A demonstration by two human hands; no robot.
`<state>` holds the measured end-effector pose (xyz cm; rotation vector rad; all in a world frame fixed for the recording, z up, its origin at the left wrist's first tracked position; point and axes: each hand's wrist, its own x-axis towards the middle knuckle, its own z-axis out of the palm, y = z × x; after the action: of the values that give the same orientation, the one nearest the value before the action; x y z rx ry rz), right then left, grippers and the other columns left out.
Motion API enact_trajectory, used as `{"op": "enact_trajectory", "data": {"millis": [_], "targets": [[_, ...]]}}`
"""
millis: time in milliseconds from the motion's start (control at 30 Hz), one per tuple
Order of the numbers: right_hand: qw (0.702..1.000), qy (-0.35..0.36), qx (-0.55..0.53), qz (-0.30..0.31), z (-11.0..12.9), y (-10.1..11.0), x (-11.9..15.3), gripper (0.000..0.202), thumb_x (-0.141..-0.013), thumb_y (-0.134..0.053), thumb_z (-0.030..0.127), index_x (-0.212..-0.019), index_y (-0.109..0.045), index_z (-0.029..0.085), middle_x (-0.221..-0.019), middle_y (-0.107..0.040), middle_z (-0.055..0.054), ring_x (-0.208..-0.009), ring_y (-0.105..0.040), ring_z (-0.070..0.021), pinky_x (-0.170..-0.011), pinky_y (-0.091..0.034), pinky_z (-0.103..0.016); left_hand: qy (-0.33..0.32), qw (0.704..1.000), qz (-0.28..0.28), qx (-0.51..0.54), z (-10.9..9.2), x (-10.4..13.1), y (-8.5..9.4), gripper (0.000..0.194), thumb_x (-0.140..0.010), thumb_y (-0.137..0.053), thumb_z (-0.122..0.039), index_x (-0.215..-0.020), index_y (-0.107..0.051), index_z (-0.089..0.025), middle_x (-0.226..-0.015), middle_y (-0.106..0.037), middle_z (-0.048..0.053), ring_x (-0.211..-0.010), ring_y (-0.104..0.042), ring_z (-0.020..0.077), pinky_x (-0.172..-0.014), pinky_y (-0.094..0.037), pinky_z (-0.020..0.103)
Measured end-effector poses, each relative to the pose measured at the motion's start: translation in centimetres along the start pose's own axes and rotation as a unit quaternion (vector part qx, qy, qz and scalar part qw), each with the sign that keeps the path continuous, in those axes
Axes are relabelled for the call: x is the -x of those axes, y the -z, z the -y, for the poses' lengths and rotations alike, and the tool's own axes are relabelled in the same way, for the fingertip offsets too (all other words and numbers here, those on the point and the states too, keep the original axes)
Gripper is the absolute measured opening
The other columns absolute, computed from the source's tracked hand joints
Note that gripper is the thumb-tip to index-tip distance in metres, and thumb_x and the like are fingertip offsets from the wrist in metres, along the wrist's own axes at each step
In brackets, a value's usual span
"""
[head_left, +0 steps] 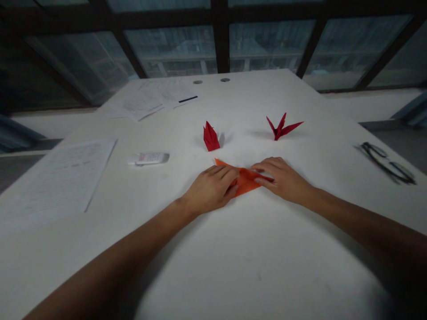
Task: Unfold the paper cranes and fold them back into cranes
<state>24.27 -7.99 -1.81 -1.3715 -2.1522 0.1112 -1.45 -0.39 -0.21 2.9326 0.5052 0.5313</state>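
Observation:
A folded sheet of orange origami paper (pixel 246 179) lies on the white table between my two hands. My left hand (pixel 213 186) is closed over its left part, fingers curled and thumb pressed to the paper. At its right corner my right hand (pixel 282 178) grips a raised flap between thumb and fingers. The hands hide both ends of the sheet in part. Just beyond it stands a red folded paper piece (pixel 211 138), upright with pointed tips. Farther right is a red paper crane (pixel 280 128), its thin points spread out.
On the left lie a white tube-like item with a printed label (pixel 151 158) and a stack of printed sheets (pixel 66 178). More papers (pixel 150 98) are spread at the back left. Black-framed glasses (pixel 387 162) rest near the right edge. Windows (pixel 173 49) line the far side.

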Motion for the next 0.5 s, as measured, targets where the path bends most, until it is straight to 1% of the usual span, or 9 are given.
{"op": "enact_trajectory", "data": {"millis": [67,100,167,267,367,500], "targets": [[1.000,0.008,-0.001,0.011,-0.02,0.00,-0.10,0.020,-0.098,-0.066,0.026,-0.118,-0.068,0.025,-0.114,-0.074,-0.007,-0.108,-0.067,-0.0264,-0.098,-0.051,-0.046,-0.001,1.000,-0.007,0.010,0.02,0.03,-0.12,0.028,-0.100,-0.054,-0.026,-0.126,-0.060,-0.017,-0.129,-0.068,0.012,-0.117,-0.065,0.0253,-0.101,-0.054,0.042],[1.000,0.009,-0.001,0.015,-0.05,-0.03,-0.12,0.019,-0.098,-0.066,0.026,-0.117,-0.069,0.025,-0.115,-0.073,-0.007,-0.108,-0.066,-0.0262,-0.098,-0.051,-0.045,-0.008,1.000,-0.004,0.017,0.11,0.03,-0.12,0.030,-0.100,-0.054,-0.025,-0.129,-0.060,-0.018,-0.134,-0.066,0.012,-0.121,-0.063,0.0255,-0.104,-0.052,0.043],[1.000,0.009,0.003,0.025,-0.14,-0.09,-0.10,0.017,-0.098,-0.067,0.029,-0.113,-0.071,0.025,-0.116,-0.073,-0.007,-0.109,-0.065,-0.0264,-0.099,-0.050,-0.046,-0.021,0.999,0.007,0.028,0.34,0.00,-0.05,0.029,-0.102,-0.052,-0.025,-0.128,-0.064,-0.020,-0.137,-0.065,0.010,-0.125,-0.060,0.0257,-0.107,-0.050,0.044],[1.000,0.007,0.009,0.026,-0.23,-0.11,-0.03,0.012,-0.098,-0.067,0.032,-0.105,-0.074,0.024,-0.120,-0.071,-0.008,-0.112,-0.064,-0.0273,-0.099,-0.049,-0.047,-0.023,0.999,0.017,0.039,0.52,-0.08,0.11,0.027,-0.103,-0.050,-0.025,-0.122,-0.068,-0.021,-0.133,-0.068,0.009,-0.124,-0.060,0.0254,-0.108,-0.048,0.046],[1.000,0.007,0.002,0.027,-0.19,0.01,-0.03,0.010,-0.098,-0.067,0.031,-0.097,-0.073,0.023,-0.120,-0.071,-0.009,-0.112,-0.063,-0.0273,-0.099,-0.048,-0.048,-0.018,0.999,0.013,0.039,0.49,-0.12,0.15,0.029,-0.103,-0.051,-0.028,-0.125,-0.069,-0.022,-0.135,-0.069,0.008,-0.128,-0.058,0.0262,-0.111,-0.046,0.048],[0.999,0.003,-0.005,0.038,0.07,0.17,-0.14,0.007,-0.096,-0.068,0.030,-0.095,-0.070,0.023,-0.117,-0.072,-0.008,-0.112,-0.063,-0.0275,-0.099,-0.049,-0.049,-0.010,0.998,0.034,0.051,0.58,-0.09,0.18,0.034,-0.103,-0.052,-0.034,-0.133,-0.065,-0.022,-0.141,-0.067,0.008,-0.134,-0.055,0.0279,-0.113,-0.044,0.049]]}}
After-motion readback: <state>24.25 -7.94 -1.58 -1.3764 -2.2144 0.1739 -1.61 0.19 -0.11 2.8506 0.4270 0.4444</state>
